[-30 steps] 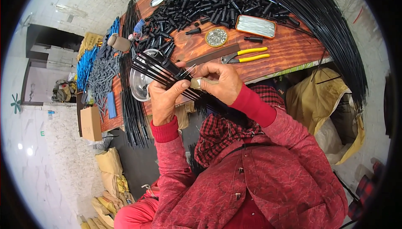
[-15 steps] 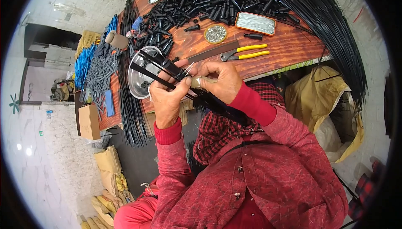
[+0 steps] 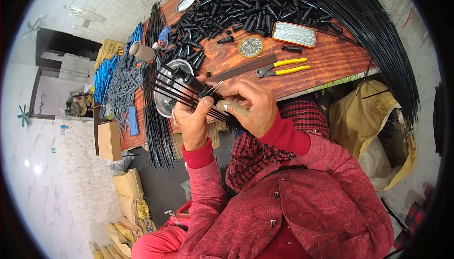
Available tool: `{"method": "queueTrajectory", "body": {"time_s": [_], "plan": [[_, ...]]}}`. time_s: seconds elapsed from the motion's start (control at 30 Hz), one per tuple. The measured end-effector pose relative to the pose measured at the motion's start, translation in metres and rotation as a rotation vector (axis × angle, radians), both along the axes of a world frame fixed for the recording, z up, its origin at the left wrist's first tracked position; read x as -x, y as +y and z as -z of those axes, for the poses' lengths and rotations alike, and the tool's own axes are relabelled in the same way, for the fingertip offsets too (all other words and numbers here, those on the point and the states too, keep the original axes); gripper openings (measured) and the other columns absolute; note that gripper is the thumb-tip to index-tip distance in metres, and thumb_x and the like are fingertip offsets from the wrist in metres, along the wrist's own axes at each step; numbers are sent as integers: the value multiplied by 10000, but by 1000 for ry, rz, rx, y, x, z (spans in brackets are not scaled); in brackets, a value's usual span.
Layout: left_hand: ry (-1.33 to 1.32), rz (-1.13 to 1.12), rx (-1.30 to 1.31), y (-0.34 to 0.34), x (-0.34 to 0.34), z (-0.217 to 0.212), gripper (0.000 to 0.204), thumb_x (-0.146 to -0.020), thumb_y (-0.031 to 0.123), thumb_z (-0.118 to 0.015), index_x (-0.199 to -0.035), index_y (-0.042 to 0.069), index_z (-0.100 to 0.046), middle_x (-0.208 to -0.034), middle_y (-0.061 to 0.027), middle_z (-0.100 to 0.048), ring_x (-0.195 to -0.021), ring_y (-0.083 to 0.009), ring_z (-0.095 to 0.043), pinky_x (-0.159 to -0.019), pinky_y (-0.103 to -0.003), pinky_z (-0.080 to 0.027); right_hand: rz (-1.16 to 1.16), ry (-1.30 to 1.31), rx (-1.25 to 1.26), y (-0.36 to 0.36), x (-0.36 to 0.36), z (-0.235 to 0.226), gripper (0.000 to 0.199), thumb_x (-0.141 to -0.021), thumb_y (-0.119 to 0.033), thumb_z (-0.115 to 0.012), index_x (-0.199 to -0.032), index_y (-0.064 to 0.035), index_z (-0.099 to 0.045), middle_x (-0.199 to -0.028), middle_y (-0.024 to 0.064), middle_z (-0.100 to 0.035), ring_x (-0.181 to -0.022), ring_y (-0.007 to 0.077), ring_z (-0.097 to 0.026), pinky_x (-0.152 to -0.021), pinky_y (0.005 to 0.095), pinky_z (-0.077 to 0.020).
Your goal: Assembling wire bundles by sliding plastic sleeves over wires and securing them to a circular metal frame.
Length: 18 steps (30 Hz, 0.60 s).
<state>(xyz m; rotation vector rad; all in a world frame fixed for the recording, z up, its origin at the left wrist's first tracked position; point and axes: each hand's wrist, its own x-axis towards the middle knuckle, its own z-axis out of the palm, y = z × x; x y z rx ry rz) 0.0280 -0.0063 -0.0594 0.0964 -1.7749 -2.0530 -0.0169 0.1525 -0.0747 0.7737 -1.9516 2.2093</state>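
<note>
My left hand (image 3: 191, 125) is closed around a black tubular plastic fitting (image 3: 193, 83) and several thin black rods (image 3: 176, 94), which lie fanned side by side under its thumb. Past the hand, the rods run down toward my lap. My right hand (image 3: 255, 105) meets the left at the fitting's near end, its finger and thumb pinched together; the thumb carries a beige wrap. Short thin silvery wires (image 3: 215, 88) stick up between the two hands. Whether the right fingertips grip a wire or a rod is hidden. Behind the left hand stands a clear plastic bowl (image 3: 163, 106) with small black pieces.
On the wooden table (image 3: 331, 62) lie yellow-handled pliers (image 3: 283, 67), a dark flat bar (image 3: 241, 70), a tin of silvery wires (image 3: 294, 34), a round dish of small metal bits (image 3: 250, 46) and heaped black fittings (image 3: 246, 6). Long black rods (image 3: 378, 27) hang over the right edge.
The rods in my left hand now show more spread out side by side. My hands stay together at the fitting, and the whole view has shifted slightly.
</note>
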Motion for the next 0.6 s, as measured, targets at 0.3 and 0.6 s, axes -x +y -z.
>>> {"method": "queueTrajectory", "body": {"time_s": [0.3, 0.6], "plan": [[38, 113, 53, 6, 7, 0, 619, -816, 172, -778, -1297, -80, -481, -1026, -131, -652, -989, -215, -616, -933, -348, -464, 338, 497, -262, 1, -8, 0, 245, -756, -71, -697, -994, -48, -646, -859, 82, -629, -734, 274, -656, -602, 361, -521], [-4, 102, 7, 4, 6, 4, 464, -783, 82, -787, -1178, -49, -583, -961, -71, -663, -876, -145, -624, -808, -267, -495, 362, 577, -484, 1, -18, -4, 323, -764, -62, -657, -1084, -27, -649, -883, 77, -609, -742, 254, -643, -632, 345, -525]]}}
